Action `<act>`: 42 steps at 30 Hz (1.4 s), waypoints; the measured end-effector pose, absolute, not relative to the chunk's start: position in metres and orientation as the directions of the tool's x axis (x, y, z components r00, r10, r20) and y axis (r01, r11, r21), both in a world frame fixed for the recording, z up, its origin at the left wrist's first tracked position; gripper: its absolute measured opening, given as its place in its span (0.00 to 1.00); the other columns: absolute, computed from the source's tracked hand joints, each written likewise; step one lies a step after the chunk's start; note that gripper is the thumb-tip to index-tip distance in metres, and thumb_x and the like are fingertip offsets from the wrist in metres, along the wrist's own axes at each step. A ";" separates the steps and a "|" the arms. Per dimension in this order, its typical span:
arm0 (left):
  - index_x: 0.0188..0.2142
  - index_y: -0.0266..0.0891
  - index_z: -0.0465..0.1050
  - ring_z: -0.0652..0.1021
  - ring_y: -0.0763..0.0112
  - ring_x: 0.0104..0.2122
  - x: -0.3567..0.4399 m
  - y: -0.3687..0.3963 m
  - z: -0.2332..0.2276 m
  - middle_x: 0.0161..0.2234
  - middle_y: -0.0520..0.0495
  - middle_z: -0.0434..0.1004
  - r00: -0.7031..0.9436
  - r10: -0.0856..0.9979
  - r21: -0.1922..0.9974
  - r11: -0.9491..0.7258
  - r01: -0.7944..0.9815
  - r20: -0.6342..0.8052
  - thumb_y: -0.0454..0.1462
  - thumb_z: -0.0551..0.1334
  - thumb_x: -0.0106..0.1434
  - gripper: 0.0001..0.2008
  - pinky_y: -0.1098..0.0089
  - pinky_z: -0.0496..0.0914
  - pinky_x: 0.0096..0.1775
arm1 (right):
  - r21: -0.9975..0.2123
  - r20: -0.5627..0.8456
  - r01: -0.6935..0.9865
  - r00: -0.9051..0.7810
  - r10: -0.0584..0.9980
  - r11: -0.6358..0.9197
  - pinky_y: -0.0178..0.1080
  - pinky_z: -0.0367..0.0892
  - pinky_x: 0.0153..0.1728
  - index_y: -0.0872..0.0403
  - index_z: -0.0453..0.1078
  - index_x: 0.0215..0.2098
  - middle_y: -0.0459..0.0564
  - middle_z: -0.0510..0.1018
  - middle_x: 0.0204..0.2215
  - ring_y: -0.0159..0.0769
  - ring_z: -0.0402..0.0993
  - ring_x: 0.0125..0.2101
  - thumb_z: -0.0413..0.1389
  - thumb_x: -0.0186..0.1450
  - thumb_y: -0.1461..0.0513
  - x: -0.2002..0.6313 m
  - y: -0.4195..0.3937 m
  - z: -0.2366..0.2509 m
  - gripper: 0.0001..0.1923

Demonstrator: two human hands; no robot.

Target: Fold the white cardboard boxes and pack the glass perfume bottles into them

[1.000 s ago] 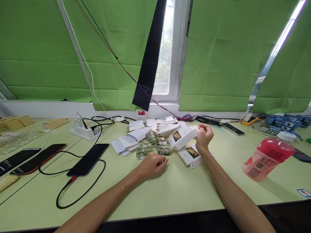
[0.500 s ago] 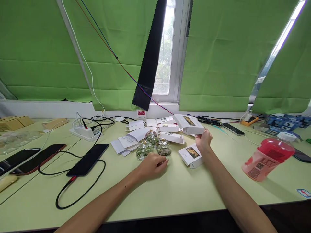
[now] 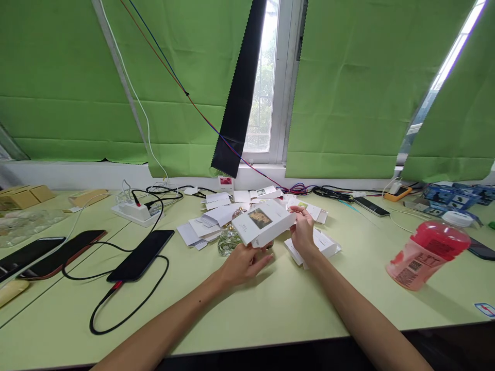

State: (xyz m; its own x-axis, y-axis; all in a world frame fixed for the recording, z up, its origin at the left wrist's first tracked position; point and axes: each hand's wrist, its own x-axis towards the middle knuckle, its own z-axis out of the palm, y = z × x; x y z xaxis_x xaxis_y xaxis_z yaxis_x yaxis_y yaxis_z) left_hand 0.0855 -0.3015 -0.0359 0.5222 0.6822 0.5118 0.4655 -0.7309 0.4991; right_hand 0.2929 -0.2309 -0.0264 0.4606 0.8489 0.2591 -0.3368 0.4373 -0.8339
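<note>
My right hand (image 3: 303,232) grips one end of a small white carton (image 3: 276,219) with a flower picture on its face. The carton is raised and tilted over the table. Just below its left end is my left hand (image 3: 240,265), thumb stretched out and apart from the fingers, which the carton partly hides. Round glass perfume bottles (image 3: 228,243) stand behind my left hand, mostly covered by the carton. Another white carton (image 3: 324,243) lies on the table under my right wrist.
White paper pieces (image 3: 197,231) and more cartons (image 3: 266,192) lie behind the bottles. Phones (image 3: 141,256) with cables and a power strip (image 3: 135,213) are on the left. A pink bottle (image 3: 425,255) stands on the right, near a dark phone (image 3: 371,206).
My right hand has brought the carton left and nearer, over the bottles. My left thumb has spread away from the fingers, and the left hand has come up against the carton's lower end.
</note>
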 end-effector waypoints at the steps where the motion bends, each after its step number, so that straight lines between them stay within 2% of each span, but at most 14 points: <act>1: 0.34 0.40 0.79 0.72 0.71 0.23 0.085 -0.302 -0.036 0.24 0.49 0.76 0.490 0.701 0.513 -0.713 0.478 0.518 0.47 0.60 0.70 0.15 0.69 0.67 0.29 | -0.843 0.261 -0.324 0.451 0.853 0.429 0.32 0.61 0.20 0.52 0.72 0.33 0.43 0.73 0.25 0.30 0.65 0.22 0.56 0.49 0.61 0.288 -0.235 -0.025 0.12; 3: 0.29 0.40 0.76 0.71 0.70 0.22 0.085 -0.303 -0.035 0.21 0.50 0.73 0.421 0.734 0.547 -0.679 0.490 0.534 0.48 0.61 0.69 0.18 0.69 0.66 0.27 | -0.854 0.287 -0.285 0.440 0.851 0.435 0.33 0.62 0.23 0.52 0.73 0.34 0.44 0.74 0.27 0.32 0.67 0.25 0.55 0.50 0.61 0.280 -0.242 -0.023 0.13; 7: 0.25 0.40 0.73 0.72 0.70 0.21 0.085 -0.302 -0.029 0.19 0.50 0.73 0.245 0.784 0.647 -0.612 0.455 0.570 0.52 0.60 0.68 0.21 0.70 0.68 0.27 | -0.862 0.362 -0.193 0.413 0.835 0.469 0.35 0.66 0.29 0.53 0.74 0.34 0.46 0.75 0.30 0.35 0.70 0.31 0.54 0.52 0.61 0.271 -0.255 -0.018 0.12; 10: 0.21 0.40 0.69 0.72 0.71 0.19 0.085 -0.301 -0.024 0.17 0.50 0.72 0.156 0.812 0.711 -0.572 0.410 0.563 0.53 0.57 0.70 0.26 0.70 0.68 0.25 | -0.852 0.459 -0.087 0.353 0.815 0.517 0.36 0.67 0.30 0.52 0.73 0.36 0.47 0.76 0.32 0.35 0.70 0.30 0.54 0.57 0.62 0.267 -0.262 -0.018 0.10; 13: 0.22 0.40 0.67 0.71 0.72 0.15 0.086 -0.301 -0.021 0.16 0.50 0.72 0.097 0.849 0.789 -0.521 0.326 0.520 0.54 0.56 0.71 0.27 0.71 0.66 0.22 | -0.798 0.593 0.055 0.248 0.766 0.600 0.37 0.69 0.30 0.51 0.73 0.39 0.48 0.77 0.34 0.36 0.72 0.30 0.53 0.63 0.62 0.262 -0.268 -0.021 0.08; 18: 0.25 0.39 0.71 0.72 0.71 0.15 0.090 -0.303 -0.017 0.17 0.49 0.74 0.047 0.896 0.882 -0.443 0.160 0.441 0.59 0.59 0.67 0.27 0.71 0.68 0.20 | -0.658 0.751 0.204 0.106 0.652 0.725 0.40 0.73 0.38 0.50 0.73 0.40 0.49 0.78 0.35 0.38 0.77 0.36 0.51 0.68 0.65 0.253 -0.282 -0.021 0.09; 26: 0.34 0.37 0.72 0.74 0.70 0.15 0.091 -0.303 -0.014 0.17 0.50 0.75 0.016 0.915 0.913 -0.404 0.064 0.403 0.62 0.61 0.64 0.28 0.71 0.68 0.20 | -0.611 0.781 0.210 0.007 0.624 0.763 0.39 0.75 0.36 0.50 0.73 0.41 0.49 0.77 0.35 0.38 0.76 0.36 0.51 0.68 0.66 0.242 -0.291 -0.020 0.10; 38: 0.26 0.40 0.67 0.72 0.72 0.15 0.090 -0.301 -0.015 0.16 0.51 0.72 -0.010 0.903 0.896 -0.424 0.136 0.429 0.58 0.59 0.69 0.26 0.71 0.66 0.20 | -0.516 0.822 0.284 -0.101 0.560 0.808 0.39 0.75 0.35 0.50 0.70 0.43 0.50 0.76 0.35 0.37 0.75 0.36 0.49 0.70 0.67 0.243 -0.292 -0.022 0.10; 42: 0.25 0.40 0.66 0.70 0.73 0.13 0.090 -0.299 -0.017 0.14 0.52 0.71 -0.020 0.906 0.899 -0.418 0.129 0.423 0.59 0.59 0.67 0.27 0.72 0.63 0.19 | -0.525 0.829 0.329 -0.008 0.559 0.785 0.41 0.74 0.37 0.49 0.71 0.43 0.50 0.76 0.36 0.39 0.75 0.37 0.49 0.70 0.67 0.250 -0.286 -0.019 0.11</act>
State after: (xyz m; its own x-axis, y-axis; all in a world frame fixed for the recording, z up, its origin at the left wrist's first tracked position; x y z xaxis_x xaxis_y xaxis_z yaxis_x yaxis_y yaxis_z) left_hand 0.0898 -0.2991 -0.0165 -0.0203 0.9057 0.4235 0.1290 -0.4176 0.8994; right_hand 0.2501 -0.2862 -0.0188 -0.0075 0.5586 0.8294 0.3288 0.7847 -0.5255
